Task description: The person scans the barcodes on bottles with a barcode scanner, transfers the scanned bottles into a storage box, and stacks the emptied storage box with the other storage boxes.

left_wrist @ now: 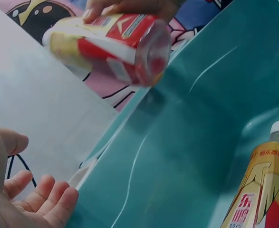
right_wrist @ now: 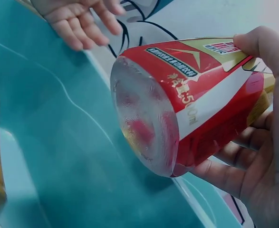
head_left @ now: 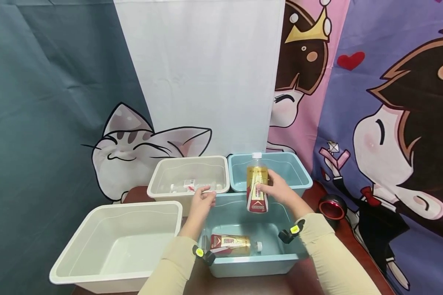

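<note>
Right hand (head_left: 277, 187): thumb and fingers wrapped around a gold-and-red drink bottle (head_left: 257, 186), cap up, near the front blue bin's rear rim.
Left hand (head_left: 202, 200): holding nothing, fingers loosely bent, near the rear cream bin.
Right-wrist view only: gold "500ml" print on the held bottle; its white cap shows in the head view.
Gold-and-red bottles: two, one held, one lying.
Bins: four, two cream, two blue.
Front blue bin (head_left: 280, 258): the lying bottle (head_left: 230, 244), cap rightward.
Rear cream bin (head_left: 221, 174): clear items with red-and-white labelling, number unclear.
</note>
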The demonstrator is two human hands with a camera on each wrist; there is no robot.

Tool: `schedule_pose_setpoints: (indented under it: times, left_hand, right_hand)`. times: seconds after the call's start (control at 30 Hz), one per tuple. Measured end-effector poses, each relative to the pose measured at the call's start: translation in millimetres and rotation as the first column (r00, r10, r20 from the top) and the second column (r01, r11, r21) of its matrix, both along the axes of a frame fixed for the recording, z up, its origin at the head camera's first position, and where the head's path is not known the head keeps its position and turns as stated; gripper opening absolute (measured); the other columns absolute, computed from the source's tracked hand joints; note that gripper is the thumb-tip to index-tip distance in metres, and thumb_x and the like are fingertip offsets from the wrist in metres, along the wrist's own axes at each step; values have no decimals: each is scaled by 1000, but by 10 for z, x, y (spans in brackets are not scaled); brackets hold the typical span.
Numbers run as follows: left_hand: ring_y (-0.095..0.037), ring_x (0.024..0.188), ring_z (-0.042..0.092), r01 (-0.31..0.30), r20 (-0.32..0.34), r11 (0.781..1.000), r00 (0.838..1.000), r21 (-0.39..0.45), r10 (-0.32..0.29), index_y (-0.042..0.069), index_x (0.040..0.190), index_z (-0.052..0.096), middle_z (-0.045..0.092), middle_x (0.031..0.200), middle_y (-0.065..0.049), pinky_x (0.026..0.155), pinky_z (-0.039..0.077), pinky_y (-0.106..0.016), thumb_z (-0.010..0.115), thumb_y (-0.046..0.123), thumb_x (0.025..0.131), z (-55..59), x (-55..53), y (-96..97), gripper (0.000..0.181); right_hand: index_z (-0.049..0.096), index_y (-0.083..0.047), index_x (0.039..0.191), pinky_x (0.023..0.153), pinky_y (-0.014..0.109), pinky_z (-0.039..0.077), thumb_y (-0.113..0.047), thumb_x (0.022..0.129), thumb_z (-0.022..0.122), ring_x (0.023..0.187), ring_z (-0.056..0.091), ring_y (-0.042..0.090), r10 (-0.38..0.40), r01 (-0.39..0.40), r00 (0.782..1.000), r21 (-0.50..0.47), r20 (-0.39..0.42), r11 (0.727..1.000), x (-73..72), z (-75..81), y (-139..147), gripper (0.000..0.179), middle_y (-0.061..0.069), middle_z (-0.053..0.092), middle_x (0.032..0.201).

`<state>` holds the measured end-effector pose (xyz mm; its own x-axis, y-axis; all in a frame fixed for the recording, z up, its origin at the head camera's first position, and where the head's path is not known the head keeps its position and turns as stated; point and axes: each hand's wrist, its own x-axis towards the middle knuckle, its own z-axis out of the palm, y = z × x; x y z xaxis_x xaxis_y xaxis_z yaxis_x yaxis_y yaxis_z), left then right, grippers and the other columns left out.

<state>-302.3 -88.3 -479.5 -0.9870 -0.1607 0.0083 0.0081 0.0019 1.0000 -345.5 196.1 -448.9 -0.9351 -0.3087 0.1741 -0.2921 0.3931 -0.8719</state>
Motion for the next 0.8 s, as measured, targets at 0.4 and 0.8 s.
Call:
schedule_pose_setpoints:
  times: [0.4, 0.8]
  left_hand:
    - [-40, 117, 61, -95, -1, 979, 995, -180, 96, 1, 138, 54, 62, 127, -24, 100, 52, -50, 64, 12, 96, 16, 64, -233, 45]
    - [-43, 117, 61, -75, 78, 952, 992, -297, 102, -3, 137, 54, 63, 127, -25, 97, 53, -51, 67, -2, 87, -58, 69, -330, 52]
  right_hand:
    - [38, 6, 142, 70, 33, 57, -27, 95, 68, 110, 60, 37, -121, 122, 992, 30, -34, 992, 174, 189, 553, 65, 30, 58, 124]
    - [34, 7, 144, 67, 29, 58, -31, 97, 65, 102, 60, 29, -254, 260, 965, 105, -67, 960, 407, 329, 1028, 68, 32, 55, 127]
